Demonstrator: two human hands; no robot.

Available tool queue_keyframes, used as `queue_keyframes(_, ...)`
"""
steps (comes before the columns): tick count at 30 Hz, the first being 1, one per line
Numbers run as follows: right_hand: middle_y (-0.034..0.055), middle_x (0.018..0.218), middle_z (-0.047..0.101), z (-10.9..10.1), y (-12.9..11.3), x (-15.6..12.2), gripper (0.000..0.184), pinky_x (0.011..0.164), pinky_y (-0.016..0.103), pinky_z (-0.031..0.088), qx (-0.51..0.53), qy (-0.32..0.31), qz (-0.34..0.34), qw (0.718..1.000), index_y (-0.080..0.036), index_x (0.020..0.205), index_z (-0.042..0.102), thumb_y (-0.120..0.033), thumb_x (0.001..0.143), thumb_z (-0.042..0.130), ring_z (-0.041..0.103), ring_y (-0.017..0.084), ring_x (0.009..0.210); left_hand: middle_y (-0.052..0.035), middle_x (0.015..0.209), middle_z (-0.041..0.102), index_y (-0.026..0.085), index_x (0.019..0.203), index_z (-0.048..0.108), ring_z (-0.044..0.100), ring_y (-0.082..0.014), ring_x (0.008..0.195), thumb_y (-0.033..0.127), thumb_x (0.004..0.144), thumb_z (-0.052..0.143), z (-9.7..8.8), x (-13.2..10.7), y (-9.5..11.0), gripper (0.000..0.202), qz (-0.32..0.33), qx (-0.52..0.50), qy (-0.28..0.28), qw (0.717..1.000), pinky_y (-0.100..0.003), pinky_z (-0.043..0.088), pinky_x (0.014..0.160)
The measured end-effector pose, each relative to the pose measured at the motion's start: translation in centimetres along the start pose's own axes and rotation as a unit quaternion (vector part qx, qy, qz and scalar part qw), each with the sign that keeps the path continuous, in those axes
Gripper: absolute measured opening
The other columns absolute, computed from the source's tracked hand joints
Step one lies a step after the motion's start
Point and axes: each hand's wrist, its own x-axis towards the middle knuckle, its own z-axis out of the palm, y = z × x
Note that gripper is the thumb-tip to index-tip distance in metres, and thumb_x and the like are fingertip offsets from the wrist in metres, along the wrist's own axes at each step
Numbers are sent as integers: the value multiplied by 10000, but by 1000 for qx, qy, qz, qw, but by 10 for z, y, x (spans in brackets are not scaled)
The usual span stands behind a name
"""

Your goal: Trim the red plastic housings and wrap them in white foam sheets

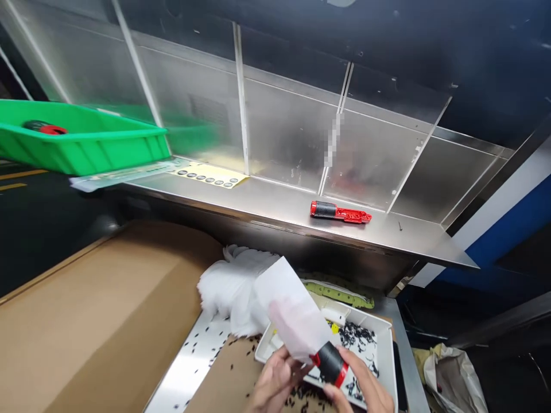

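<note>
A red-and-black cylindrical part [330,363] sits between my hands, its far end inside a thin white bag [297,310]. Reddish colour shows faintly through the bag. My right hand [364,381] grips the part's black and red end from the right. On the other side, my left hand [275,381] pinches the bag near its mouth, where the part goes in. Below them lies a white tray [385,344] with many small black pieces [359,338] and a few yellow ones. Behind the bag is a pile of white bags [235,287].
A similar red-and-black part [340,212] and a screw [400,226] lie on the metal shelf [267,201]. A sticker sheet [210,175] and a green bin [86,143] are at left. Cardboard [107,310] borders the bench; a sack [451,376] stands lower right.
</note>
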Motion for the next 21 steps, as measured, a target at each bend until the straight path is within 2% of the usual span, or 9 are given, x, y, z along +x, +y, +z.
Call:
queue_keyframes(2,94,1025,746,-8,-8,-1,282,799,319,600,21,2,-26,999,-192,1132,625,-355,903,596,712,252,970,-123,938,757,167,905,741,629,-379,1049,690,491,807,-6,-12,-1,670,-7,-6,12,1000,-473,494,917)
queue_keyframes(5,130,1145,699,-20,-22,-6,290,874,425,580,31,3,-43,999,-196,1133,636,-342,884,612,637,308,1127,-93,989,753,171,957,716,647,-317,1021,605,584,815,-13,-27,-3,581,-20,-4,50,999,-389,531,824)
queue_keyframes(7,148,1195,670,-27,-30,-11,288,912,504,551,30,6,-38,999,-194,1119,641,-345,877,607,598,339,1176,-67,941,757,165,906,703,675,-261,906,529,569,858,-18,-35,-1,520,-14,-4,82,997,-321,539,728)
queue_keyframes(9,162,1232,644,-34,-38,-17,285,939,569,516,31,8,-30,999,-193,1098,644,-367,877,595,562,364,1215,-22,879,755,184,876,688,678,-216,830,520,513,887,-22,-43,2,533,9,-13,112,994,-273,535,663)
queue_keyframes(12,171,1289,599,-39,-50,-24,274,932,619,493,32,-1,-21,999,-203,1068,651,-395,890,569,488,392,1280,13,858,749,207,896,682,680,-205,836,510,420,920,-24,-59,6,613,37,-31,132,990,-252,543,678)
queue_keyframes(16,174,1350,549,-35,-66,-28,268,936,639,477,57,-19,-38,997,-208,1076,636,-396,894,575,418,402,1334,-28,917,753,192,929,704,681,-248,922,485,524,895,-22,-87,-4,534,22,-50,93,994,-323,548,826)
queue_keyframes(19,155,1270,622,-31,-71,-31,294,992,633,439,78,-57,-50,994,-212,1099,615,-425,901,572,465,380,1306,-54,997,748,182,977,716,663,-254,995,411,613,872,-22,-108,-15,458,2,-68,52,996,-338,510,903)
queue_keyframes(21,129,1176,681,-29,-71,-32,302,1043,613,400,94,-94,-62,989,-215,1118,607,-429,912,557,532,351,1252,-83,1015,745,158,1024,711,654,-257,1006,397,619,870,-26,-118,-18,496,-15,-89,24,996,-339,498,899)
